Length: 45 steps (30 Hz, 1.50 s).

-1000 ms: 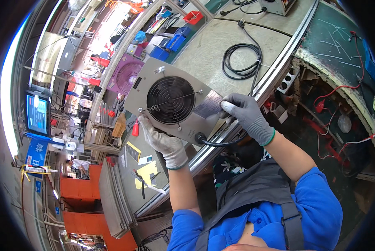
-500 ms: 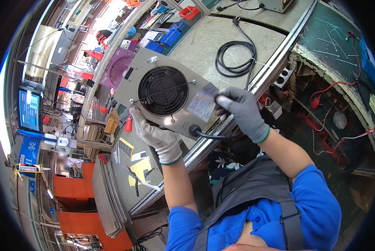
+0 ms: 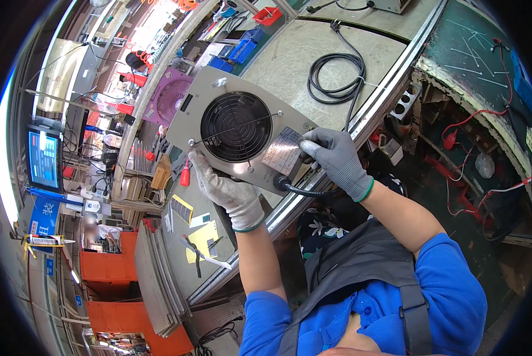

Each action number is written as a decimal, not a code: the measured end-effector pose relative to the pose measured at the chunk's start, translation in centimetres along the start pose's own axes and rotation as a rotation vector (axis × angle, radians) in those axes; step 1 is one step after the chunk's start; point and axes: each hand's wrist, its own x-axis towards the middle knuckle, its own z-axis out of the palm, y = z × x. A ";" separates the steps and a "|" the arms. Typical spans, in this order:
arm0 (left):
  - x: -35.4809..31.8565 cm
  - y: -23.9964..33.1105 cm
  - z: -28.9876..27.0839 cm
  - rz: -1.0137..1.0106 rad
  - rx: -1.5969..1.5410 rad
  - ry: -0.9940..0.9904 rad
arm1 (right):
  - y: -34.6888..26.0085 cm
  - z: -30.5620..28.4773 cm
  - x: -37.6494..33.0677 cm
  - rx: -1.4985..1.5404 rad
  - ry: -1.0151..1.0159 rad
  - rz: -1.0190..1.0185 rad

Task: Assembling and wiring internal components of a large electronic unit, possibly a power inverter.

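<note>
A grey metal box point(image 3: 218, 83) with a round black fan grille point(image 3: 237, 126) in its face is tilted up over the bench in front of me. My left hand point(image 3: 229, 193), in a pale knit glove, grips its lower left edge, thumb on the face and other fingers partly hidden. A silvery printed label point(image 3: 282, 151) lies on the face right of the grille. At the label's right edge my right hand point(image 3: 337, 160), in a grey glove, has its fingers closed in a pinch. A black power cord point(image 3: 310, 193) leaves the box's bottom corner and passes under that hand.
The cord's coil point(image 3: 337, 78) and plug lie on the bench behind. A red-handled screwdriver point(image 3: 185, 174), yellow sheet point(image 3: 203, 242) and cable ties are left of the box. Beyond stand a purple fan point(image 3: 168, 98) and blue bins point(image 3: 242, 50). A green-topped bench point(image 3: 456, 47) is at right.
My right hand has come down slightly toward the label's edge, its fingers now pinched there. The box has shifted a little to the right together with my left hand.
</note>
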 end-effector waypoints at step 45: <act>0.4 0.5 0.3 -0.192 -0.403 0.008 | 0.4 -0.1 0.4 0.033 -0.024 -0.036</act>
